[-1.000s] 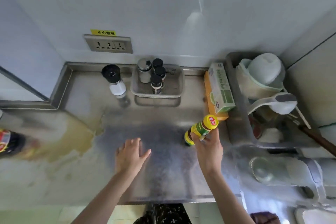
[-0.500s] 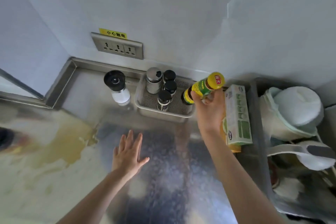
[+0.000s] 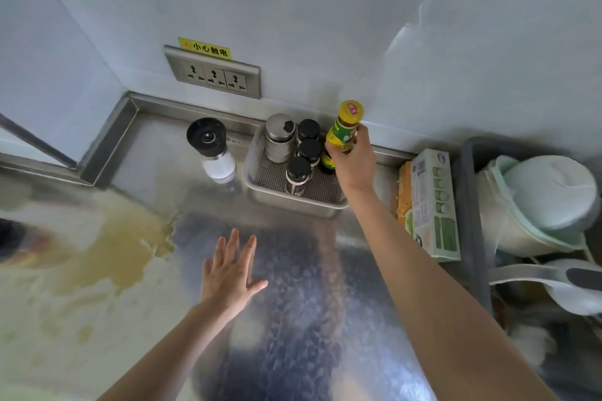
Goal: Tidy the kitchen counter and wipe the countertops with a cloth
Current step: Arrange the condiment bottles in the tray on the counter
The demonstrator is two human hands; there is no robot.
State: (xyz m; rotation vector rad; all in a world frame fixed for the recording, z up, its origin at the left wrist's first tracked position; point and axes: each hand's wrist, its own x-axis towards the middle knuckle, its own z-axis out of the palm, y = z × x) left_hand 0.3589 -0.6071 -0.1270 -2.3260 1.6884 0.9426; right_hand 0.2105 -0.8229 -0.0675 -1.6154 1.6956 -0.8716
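Sauce bottle going into the seasoning tray

Sauce bottle (image 3: 344, 127) gripped by right hand (image 3: 353, 161) fingers, over metal tray (image 3: 294, 202) at its 2 o'clock corner, beside black-capped jars (image 3: 308, 150). Best lowered upright into the gap. Left hand (image 3: 232, 270) flat, fingers spread above table (image 3: 293, 319); spill (image 3: 130, 247) at 9 o'clock.
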